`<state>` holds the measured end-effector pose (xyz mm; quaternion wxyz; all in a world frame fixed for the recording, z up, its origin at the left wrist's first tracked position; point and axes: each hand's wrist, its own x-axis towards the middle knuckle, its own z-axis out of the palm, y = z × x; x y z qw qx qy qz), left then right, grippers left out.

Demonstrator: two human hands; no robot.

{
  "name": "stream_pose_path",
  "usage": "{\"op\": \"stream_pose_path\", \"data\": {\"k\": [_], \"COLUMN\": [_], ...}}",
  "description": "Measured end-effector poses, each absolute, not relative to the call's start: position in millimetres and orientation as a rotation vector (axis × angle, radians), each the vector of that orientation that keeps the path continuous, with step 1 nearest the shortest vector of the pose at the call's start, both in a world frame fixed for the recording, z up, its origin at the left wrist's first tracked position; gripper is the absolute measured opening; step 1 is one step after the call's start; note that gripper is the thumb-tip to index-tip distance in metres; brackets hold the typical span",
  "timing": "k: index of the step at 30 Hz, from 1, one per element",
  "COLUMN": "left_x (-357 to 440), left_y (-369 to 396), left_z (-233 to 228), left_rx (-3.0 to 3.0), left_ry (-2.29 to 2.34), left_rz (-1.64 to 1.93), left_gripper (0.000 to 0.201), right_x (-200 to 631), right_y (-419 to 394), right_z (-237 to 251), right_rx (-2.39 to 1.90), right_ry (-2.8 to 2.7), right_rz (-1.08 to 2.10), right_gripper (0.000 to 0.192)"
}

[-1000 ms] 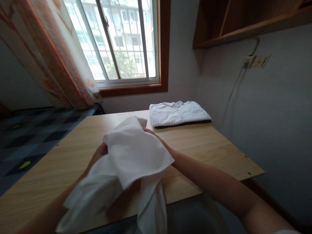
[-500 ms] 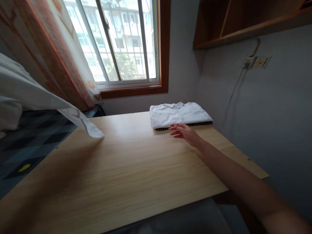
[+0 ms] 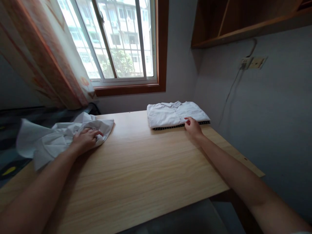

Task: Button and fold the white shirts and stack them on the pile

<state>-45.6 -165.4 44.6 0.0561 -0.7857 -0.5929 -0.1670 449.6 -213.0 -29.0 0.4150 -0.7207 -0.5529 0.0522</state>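
Observation:
A crumpled white cloth (image 3: 56, 139), perhaps a garment, lies over the left end of the table, part of it hanging past the edge. My left hand (image 3: 85, 140) rests on top with its fingers bent into the fabric. To the right, a neatly folded white shirt (image 3: 170, 114), its collar showing, lies on a dark patterned folded piece (image 3: 168, 127). At the front edge of this stack is my right hand (image 3: 193, 126), fingers curled and closed against the shirt's edge. Its lower fingers are partly hidden.
Both stand on a light wooden table (image 3: 136, 169). A dark checked surface (image 3: 9, 133) adjoins it on the left. Behind are a window (image 3: 122, 42) and an orange-patterned curtain (image 3: 56, 55). A wooden shelf (image 3: 234, 29) and a socket with a cable (image 3: 251, 62) are on the right wall.
The white cloth, raised at the left before, has come down onto the table with my left hand on it. My right hand has moved slightly right to the stack, its fingers now curled.

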Motion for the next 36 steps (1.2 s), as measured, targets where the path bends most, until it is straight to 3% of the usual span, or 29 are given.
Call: {"op": "stream_pose_path", "data": {"k": [4, 9, 13, 17, 23, 28, 31, 36], "left_x": [-52, -22, 16, 42, 64, 96, 114, 129], "left_y": [-161, -191, -222, -237, -245, -262, -264, -242], "left_z": [25, 36, 32, 29, 48, 33, 8, -14], "left_rx": [-2.342, -2.150, -2.291, -2.410, -2.438, -2.814, -2.990, -2.947], "left_ry": [-1.731, -1.452, -1.276, -1.195, -1.132, -0.970, -0.951, -1.119], "left_rz": [-0.372, -0.553, -0.607, -0.802, -1.186, -0.936, -0.711, -0.595], "left_gripper": [0.030, 0.029, 0.039, 0.043, 0.031, 0.025, 0.026, 0.030], "right_x": [449, 440, 441, 424, 357, 334, 335, 325], "right_y": [-198, -183, -177, -202, -330, -390, -366, -290], "right_z": [-26, -23, -1, 29, 24, 19, 29, 13], "right_rx": [-1.999, -2.107, -2.028, -1.675, -1.125, -0.669, -0.915, -1.391], "right_ry": [-1.657, -1.862, -1.734, -1.723, -2.405, -2.782, -2.641, -2.329], "right_rz": [-0.284, -0.273, -0.280, -0.305, -0.114, 0.427, 0.566, 0.221], "right_gripper": [0.046, 0.028, 0.036, 0.039, 0.032, 0.028, 0.025, 0.041]}}
